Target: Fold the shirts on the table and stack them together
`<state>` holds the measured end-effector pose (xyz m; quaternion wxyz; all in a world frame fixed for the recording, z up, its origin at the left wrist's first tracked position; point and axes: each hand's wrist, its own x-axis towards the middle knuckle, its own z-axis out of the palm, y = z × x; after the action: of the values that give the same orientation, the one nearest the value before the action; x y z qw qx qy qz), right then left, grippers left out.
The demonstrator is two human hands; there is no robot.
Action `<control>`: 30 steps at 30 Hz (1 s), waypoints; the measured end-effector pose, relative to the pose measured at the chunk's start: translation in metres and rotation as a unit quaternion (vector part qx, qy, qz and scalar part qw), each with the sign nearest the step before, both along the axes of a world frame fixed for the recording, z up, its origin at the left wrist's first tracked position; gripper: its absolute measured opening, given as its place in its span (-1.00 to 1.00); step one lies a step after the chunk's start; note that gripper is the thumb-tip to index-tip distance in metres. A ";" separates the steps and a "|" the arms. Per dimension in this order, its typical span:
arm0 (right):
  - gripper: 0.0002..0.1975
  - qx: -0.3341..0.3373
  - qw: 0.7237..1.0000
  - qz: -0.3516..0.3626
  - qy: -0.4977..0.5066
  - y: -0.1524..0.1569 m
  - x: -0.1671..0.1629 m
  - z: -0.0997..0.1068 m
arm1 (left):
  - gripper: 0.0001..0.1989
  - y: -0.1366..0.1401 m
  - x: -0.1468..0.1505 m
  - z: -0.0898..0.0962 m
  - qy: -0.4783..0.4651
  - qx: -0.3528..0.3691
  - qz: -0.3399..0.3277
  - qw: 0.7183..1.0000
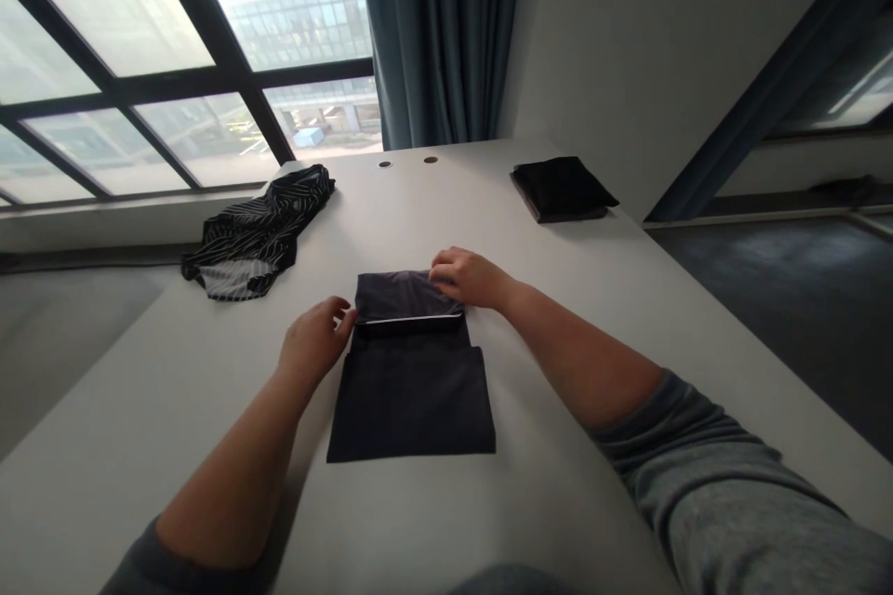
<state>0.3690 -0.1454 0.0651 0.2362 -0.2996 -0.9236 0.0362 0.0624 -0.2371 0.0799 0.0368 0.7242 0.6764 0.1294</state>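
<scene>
A dark, folded garment (415, 404) lies flat on the white table in front of me. Its far part is a greyish-purple folded flap (394, 296), and a thin white edge runs across it just below the flap. My left hand (315, 335) is at the left end of that edge, thumb and fingers closed on the cloth's side. On the far right corner of the flap rests my right hand (469, 277), its fingers curled over the fabric. The fingertips of the right hand are partly hidden against the cloth.
A crumpled black garment with white stripes (261, 237) lies at the table's left edge. Toward the far right edge sits a folded black cloth stack (564, 188). Two round holes are set in the white table (446, 195) near its back, by a blue curtain (443, 37).
</scene>
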 end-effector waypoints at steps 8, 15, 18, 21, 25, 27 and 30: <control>-0.64 -0.066 0.996 0.054 -0.009 0.015 -0.099 0.012 | -0.75 -0.009 -0.001 -0.017 -0.008 -0.023 -0.027 0.999; -0.62 -0.081 0.988 0.054 -0.118 0.061 -0.146 0.009 | -0.77 -0.002 -0.013 -0.030 -0.026 -0.021 -0.062 0.997; -0.71 -0.083 0.977 0.075 -0.184 0.075 -0.158 0.010 | -0.76 0.001 -0.013 -0.032 0.018 -0.037 -0.076 0.996; -0.81 -0.071 0.971 0.086 -0.212 0.082 -0.167 0.011 | -0.78 0.002 -0.014 -0.034 0.026 -0.049 -0.071 0.996; -0.80 -0.055 0.973 0.074 -0.209 0.084 -0.172 0.004 | -0.84 0.005 -0.019 -0.039 -0.029 -0.026 -0.098 0.994; -0.79 -0.047 0.974 0.066 -0.210 0.081 -0.171 -0.004 | -0.85 0.007 -0.022 -0.042 -0.051 -0.020 -0.110 0.992; -0.75 -0.017 0.981 0.037 -0.192 0.070 -0.168 -0.019 | -0.85 0.010 -0.023 -0.044 -0.065 -0.031 -0.104 0.992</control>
<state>0.2013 -0.0752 0.0458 0.0477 -0.2702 -0.9616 0.0025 0.0392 -0.2272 0.0359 0.1167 0.7793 0.5970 0.1504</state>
